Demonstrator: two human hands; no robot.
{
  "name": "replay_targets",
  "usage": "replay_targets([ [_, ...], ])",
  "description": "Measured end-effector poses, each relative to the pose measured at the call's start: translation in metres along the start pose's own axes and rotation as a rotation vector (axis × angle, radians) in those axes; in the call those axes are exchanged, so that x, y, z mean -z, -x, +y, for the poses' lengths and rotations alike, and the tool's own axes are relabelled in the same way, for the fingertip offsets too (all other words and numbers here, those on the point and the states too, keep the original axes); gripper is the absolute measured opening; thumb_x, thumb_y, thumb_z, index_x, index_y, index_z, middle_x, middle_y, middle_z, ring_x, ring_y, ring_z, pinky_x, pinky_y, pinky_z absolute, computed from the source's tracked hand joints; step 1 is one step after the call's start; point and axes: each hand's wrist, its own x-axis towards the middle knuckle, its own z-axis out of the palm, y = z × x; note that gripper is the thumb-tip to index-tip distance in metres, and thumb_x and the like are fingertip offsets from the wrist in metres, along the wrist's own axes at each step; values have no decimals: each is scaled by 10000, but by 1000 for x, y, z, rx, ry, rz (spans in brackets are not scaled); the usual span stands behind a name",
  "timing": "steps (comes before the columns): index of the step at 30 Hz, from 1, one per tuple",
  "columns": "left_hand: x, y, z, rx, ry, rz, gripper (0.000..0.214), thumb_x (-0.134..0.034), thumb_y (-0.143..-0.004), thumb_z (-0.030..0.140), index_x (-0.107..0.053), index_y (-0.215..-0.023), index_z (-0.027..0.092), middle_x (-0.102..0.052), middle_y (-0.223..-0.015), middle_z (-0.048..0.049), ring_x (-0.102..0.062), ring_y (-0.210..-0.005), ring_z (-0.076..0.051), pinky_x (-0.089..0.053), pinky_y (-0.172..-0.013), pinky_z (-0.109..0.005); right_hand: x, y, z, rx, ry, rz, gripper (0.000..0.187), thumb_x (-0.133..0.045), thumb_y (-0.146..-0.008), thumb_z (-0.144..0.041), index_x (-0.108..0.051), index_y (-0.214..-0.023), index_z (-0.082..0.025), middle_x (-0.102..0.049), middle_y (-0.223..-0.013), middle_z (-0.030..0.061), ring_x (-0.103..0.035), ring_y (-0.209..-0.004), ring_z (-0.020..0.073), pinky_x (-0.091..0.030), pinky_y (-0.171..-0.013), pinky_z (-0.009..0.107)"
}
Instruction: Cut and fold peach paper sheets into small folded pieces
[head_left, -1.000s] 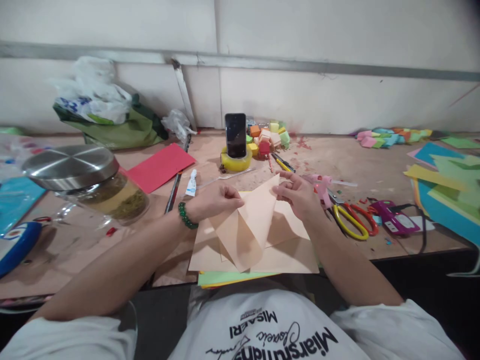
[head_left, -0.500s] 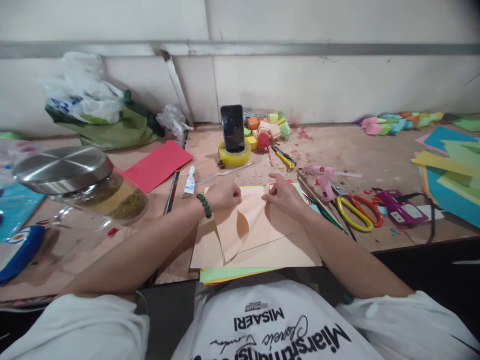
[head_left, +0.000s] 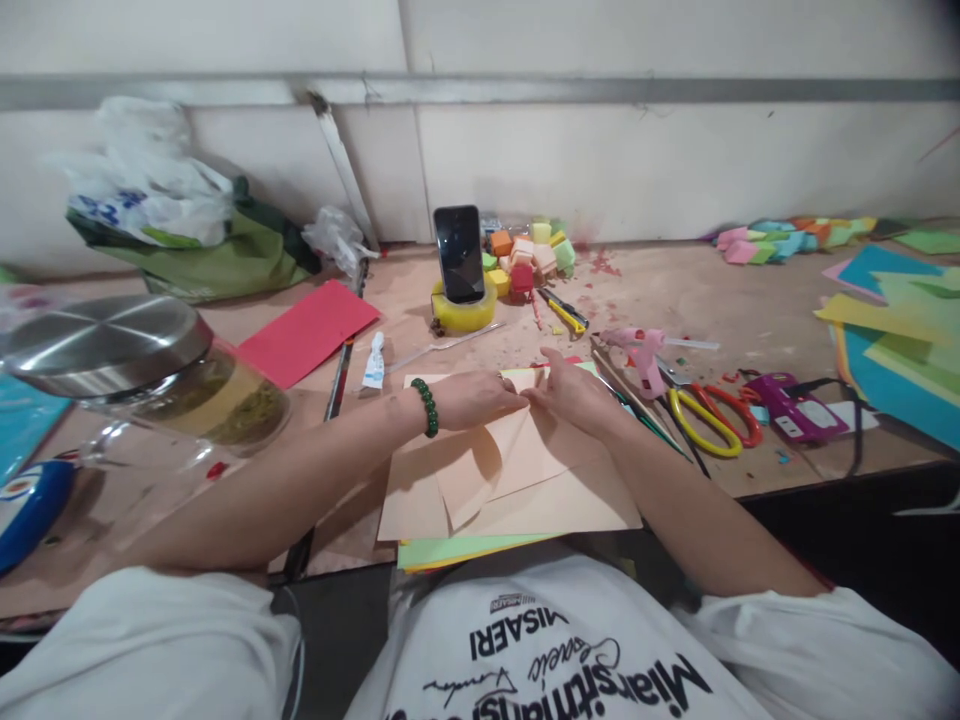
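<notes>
A folded peach paper [head_left: 517,450] lies over a larger peach sheet [head_left: 577,515], with green and yellow sheets [head_left: 465,552] showing beneath at the table's front edge. My left hand [head_left: 484,398], below a green bead bracelet, reaches across the paper's top edge with its fingers closed on it. Right beside it, my right hand [head_left: 566,392] pinches the same paper near its upper middle. The fingertips of both hands nearly meet there. One flap of the paper curls up below my left hand, and creases run down from the pinched spot.
Right of the paper lie a pink glue gun [head_left: 643,352], scissors with yellow and orange handles [head_left: 705,420] and a purple device [head_left: 799,408]. A phone [head_left: 459,255] stands in a tape roll [head_left: 465,312]. At left are a glass jar [head_left: 247,395] and red paper [head_left: 311,330].
My left hand has slid right along the paper's top edge and now meets my right hand. My right hand stays at nearly the same spot.
</notes>
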Motion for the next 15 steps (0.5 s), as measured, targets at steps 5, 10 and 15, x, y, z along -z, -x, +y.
replay_targets([
  [5,12,-11,12,25,-142,-239,382,-510,-846,44,-681,-1144,212,-722,-1053,-91,-666,-944,-209,-466,-719,-281,0,-2,1,-16,22,-7,712,-651,-844,-435,-394,-1447,-158,-739,-1024,145,-672,-1018,319,-456,-759,345],
  [10,3,-5,48,195,-288,-275,293,-479,-890,104,-650,-1126,81,-697,-1024,-183,-679,-910,-274,-496,-768,-370,2,-1,-1,-33,7,-22,739,-644,-844,-455,-380,-1460,-143,-729,-1056,156,-660,-1051,334,-453,-776,357],
  [15,-17,25,83,240,-332,-170,332,-517,-877,151,-600,-1186,62,-653,-1113,-235,-620,-1035,-337,-477,-868,-451,1,-2,0,-25,0,-35,744,-634,-845,-463,-377,-1468,-150,-736,-986,123,-676,-954,307,-438,-707,329],
])
